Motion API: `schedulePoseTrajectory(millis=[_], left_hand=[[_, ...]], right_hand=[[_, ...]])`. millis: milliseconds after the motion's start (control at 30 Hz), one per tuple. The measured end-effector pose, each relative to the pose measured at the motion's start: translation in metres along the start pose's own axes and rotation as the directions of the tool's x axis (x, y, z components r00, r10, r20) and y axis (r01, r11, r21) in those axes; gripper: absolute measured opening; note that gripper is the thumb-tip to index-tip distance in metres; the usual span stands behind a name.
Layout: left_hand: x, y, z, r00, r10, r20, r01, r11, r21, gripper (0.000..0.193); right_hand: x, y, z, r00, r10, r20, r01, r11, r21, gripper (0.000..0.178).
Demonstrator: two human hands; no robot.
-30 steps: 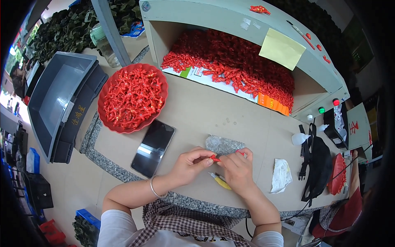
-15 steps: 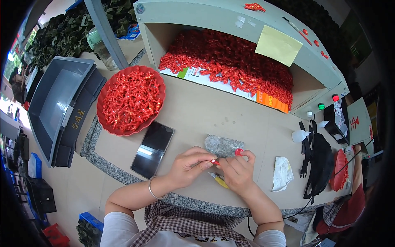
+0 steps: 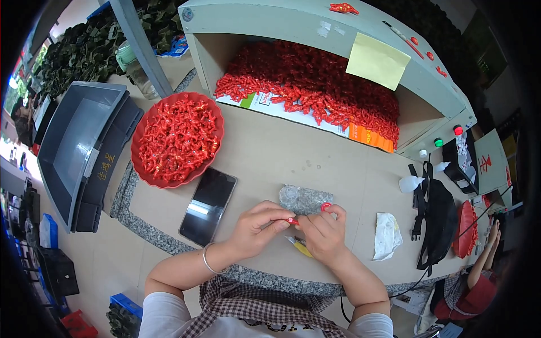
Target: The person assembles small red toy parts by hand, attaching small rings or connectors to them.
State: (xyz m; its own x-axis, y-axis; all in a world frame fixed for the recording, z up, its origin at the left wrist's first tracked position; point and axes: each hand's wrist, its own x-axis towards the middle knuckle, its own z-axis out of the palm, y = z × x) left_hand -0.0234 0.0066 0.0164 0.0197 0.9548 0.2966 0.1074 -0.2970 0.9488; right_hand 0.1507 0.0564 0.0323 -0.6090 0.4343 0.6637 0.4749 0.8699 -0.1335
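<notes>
My left hand (image 3: pixel 256 231) pinches a small red plastic piece (image 3: pixel 293 221) with a pale tip between thumb and forefinger. Closed on the other end of the same piece is my right hand (image 3: pixel 322 238), and its fingers partly hide it. A small round red part (image 3: pixel 326 207) shows at the right forefinger; whether it is gripped there or rests on the block is unclear. Just beyond my hands lies a speckled grey, shiny block (image 3: pixel 304 197). A yellow-handled tool (image 3: pixel 300 245) lies on the table between my wrists.
Left of my hands are a black phone (image 3: pixel 208 206), a red scalloped bowl (image 3: pixel 141 163) of red pieces and a grey bin (image 3: pixel 79 152). A pale green shelf (image 3: pixel 270 18) over more red pieces stands behind. White paper (image 3: pixel 387 236) and a black bag (image 3: pixel 440 219) lie right.
My hands keep nearly the same grip and place on the red piece. At the far right, a co-worker's forearms and hands have shifted and now show raised near another red bowl.
</notes>
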Motion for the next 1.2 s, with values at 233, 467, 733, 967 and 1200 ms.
schedulePoseTrajectory(millis=[233,467,733,967,1200], left_hand=[[0.001,-0.002,0.0,0.999,-0.021,0.038,0.023,0.998,-0.055,0.02],[0.004,0.006,0.004,0.979,0.204,0.015,-0.2,0.943,0.266,0.029],[-0.001,-0.002,0.003,0.977,-0.187,0.101,0.207,0.947,-0.247,0.038],[0.001,-0.006,-0.004,0.942,-0.246,0.227,0.331,0.781,-0.529,0.041],[0.003,-0.008,-0.001,0.936,-0.263,0.235,0.351,0.762,-0.544,0.044]], right_hand=[[0.001,0.002,-0.003,0.999,0.034,0.025,-0.035,0.998,0.05,0.014],[0.004,-0.001,-0.009,0.999,-0.049,0.015,0.049,0.999,-0.013,0.014],[0.011,0.011,-0.03,0.988,0.153,0.018,-0.151,0.944,0.292,0.02],[0.022,0.107,-0.033,0.898,0.439,-0.037,-0.44,0.895,-0.068,0.018],[0.013,0.214,0.007,0.85,0.522,-0.07,-0.483,0.721,-0.496,0.029]])
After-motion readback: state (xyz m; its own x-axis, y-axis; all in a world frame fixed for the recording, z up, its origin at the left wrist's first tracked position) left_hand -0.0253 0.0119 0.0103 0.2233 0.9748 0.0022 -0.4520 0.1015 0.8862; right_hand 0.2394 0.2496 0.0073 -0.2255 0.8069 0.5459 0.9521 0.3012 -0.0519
